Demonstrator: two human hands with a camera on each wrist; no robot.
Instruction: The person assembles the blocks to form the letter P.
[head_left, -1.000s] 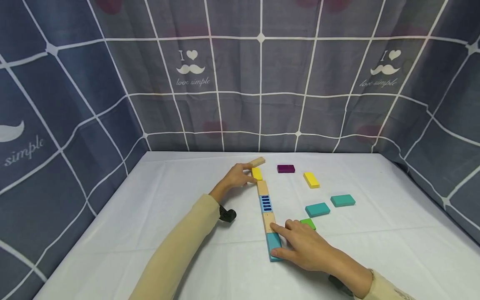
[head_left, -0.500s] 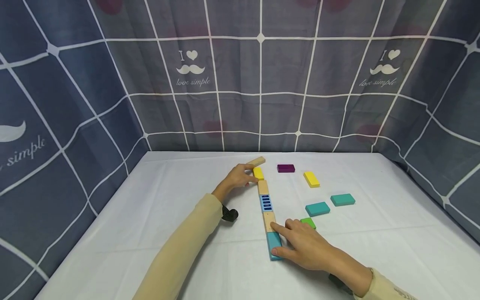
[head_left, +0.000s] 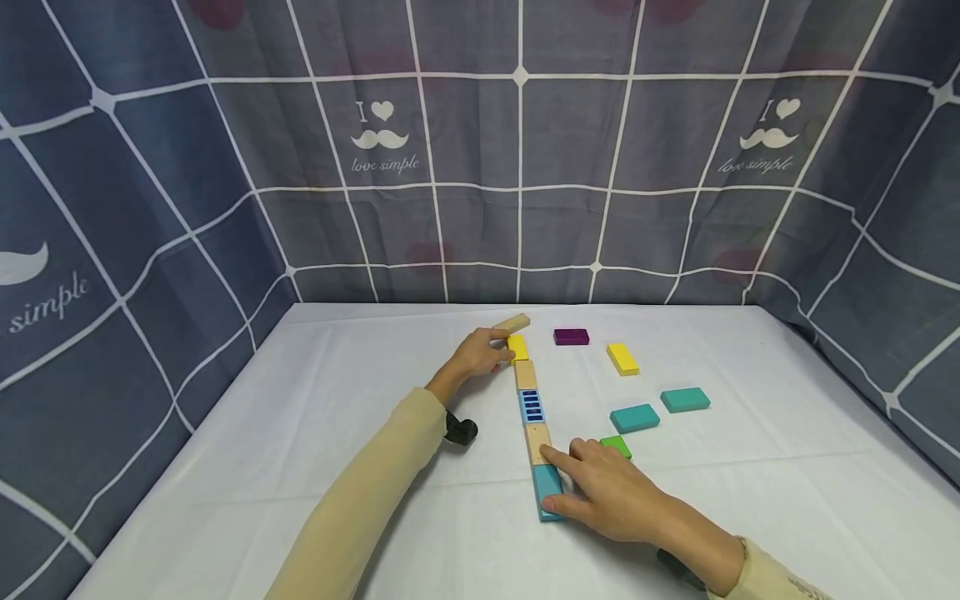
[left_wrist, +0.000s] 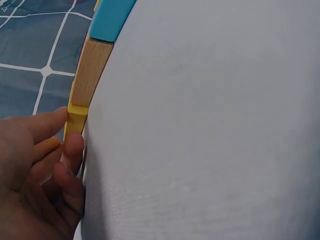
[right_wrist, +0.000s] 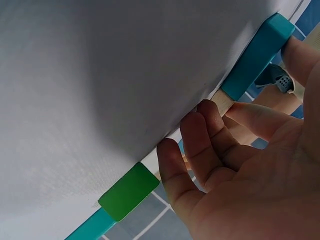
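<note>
At the centre of the head view a row of flat blocks is laid end to end on the white-covered worktop (head_left: pixel 315 433). At its far end the yellow block (head_left: pixel 517 347) is pinched by the left hand (head_left: pixel 474 353), thumb and fingertips curled against its edges, as the left wrist view confirms. Just behind that hand a plain wooden block (head_left: pixel 512 322) is seen lying askew. Down the row come a wooden block (head_left: pixel 525 374), a blue-striped block (head_left: pixel 532 406), another wooden block (head_left: pixel 537 442) and a teal end block (head_left: pixel 547 492). The right hand (head_left: pixel 611 493) is rested against the near end of the row, fingers fairly straight, with the thumb on the teal end block and a fingertip on the wooden piece above it; nothing is clasped.

To the right, loose pieces are scattered: a green block (head_left: pixel 617 446) just beside the right hand, two teal blocks (head_left: pixel 634 418), a second yellow block (head_left: pixel 622 359) and a purple block (head_left: pixel 572 337).

The worktop is enclosed by a grey-blue checked curtain (head_left: pixel 225 167), printed repeatedly with "I", a heart, a moustache and "love simple".
</note>
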